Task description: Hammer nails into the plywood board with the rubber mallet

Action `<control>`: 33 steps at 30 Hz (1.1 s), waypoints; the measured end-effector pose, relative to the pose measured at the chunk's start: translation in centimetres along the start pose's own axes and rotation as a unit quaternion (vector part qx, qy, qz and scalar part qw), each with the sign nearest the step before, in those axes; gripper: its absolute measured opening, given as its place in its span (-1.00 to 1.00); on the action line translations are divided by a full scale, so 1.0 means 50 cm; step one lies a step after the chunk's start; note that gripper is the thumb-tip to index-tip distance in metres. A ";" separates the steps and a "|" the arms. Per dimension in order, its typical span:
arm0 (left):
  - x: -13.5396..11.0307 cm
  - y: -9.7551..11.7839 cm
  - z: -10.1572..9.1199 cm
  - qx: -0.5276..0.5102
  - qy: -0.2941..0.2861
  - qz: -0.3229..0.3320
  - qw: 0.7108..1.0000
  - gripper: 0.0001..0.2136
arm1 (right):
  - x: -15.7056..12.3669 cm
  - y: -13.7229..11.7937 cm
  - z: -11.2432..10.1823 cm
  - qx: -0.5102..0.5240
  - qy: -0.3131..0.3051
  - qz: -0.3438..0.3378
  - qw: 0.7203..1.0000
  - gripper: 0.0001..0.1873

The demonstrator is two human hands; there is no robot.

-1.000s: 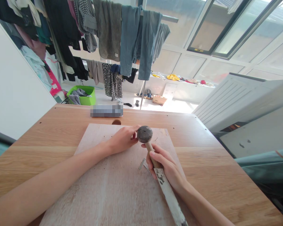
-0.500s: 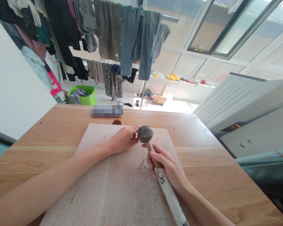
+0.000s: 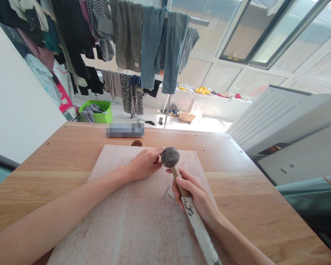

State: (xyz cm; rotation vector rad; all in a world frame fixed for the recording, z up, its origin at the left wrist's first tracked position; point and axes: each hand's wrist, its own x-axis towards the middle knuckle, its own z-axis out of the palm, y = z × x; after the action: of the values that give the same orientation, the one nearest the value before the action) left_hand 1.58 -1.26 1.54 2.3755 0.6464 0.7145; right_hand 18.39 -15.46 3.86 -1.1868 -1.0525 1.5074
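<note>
Left hand: from where I stand, the left hand [image 3: 146, 163] lies low over the board, forefinger and thumb reaching to the mallet's head, the other fingers curled; whether they pinch anything I can't tell, as the head hides the tips.
Right hand: the right hand [image 3: 191, 195] is wrapped round the upper handle of the mallet [image 3: 189, 209], close below the head.
Mallet head: the dark, rounded head [image 3: 170, 157] stands just beside the left fingertips, above the far part of the board; I can't tell whether it touches anything beneath.
Loose nails: one nail [image 3: 166, 191] and a second nail [image 3: 172, 197] lie flat on the wood near the right fingers, neither driven in.
Board: the pale board [image 3: 121, 224] lies flat under both hands, pocked with small dark holes [image 3: 122, 197].
Done so far: those holes look to me like marks of hammering, though I can't date them; no upright nail shows.
Left over: the two loose nails remain undriven, and anything under the mallet is out of sight.
Table: the brown table [image 3: 245, 198] bears the board, with a blurred box [image 3: 125, 130] at its far edge.
Beyond: a green basket [image 3: 105, 113] and hanging clothes [image 3: 127, 40].
</note>
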 end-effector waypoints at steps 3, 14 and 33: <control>0.000 -0.002 0.002 0.005 0.003 0.005 1.000 -0.87 | 0.001 0.001 0.000 0.001 -0.001 0.000 1.000 -0.57; 0.000 -0.002 0.002 -0.005 0.002 0.006 1.000 -0.86 | 0.002 0.004 -0.003 0.005 -0.002 -0.001 1.000 -0.58; -0.001 -0.007 0.005 0.010 0.000 0.006 1.000 -0.79 | 0.002 0.001 -0.001 0.009 -0.006 -0.004 1.000 -0.59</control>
State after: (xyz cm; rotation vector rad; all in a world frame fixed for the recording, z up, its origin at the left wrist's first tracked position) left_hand 1.62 -1.12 1.15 2.3991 0.6437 0.7170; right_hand 18.42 -15.36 3.76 -1.1606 -1.0478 1.5169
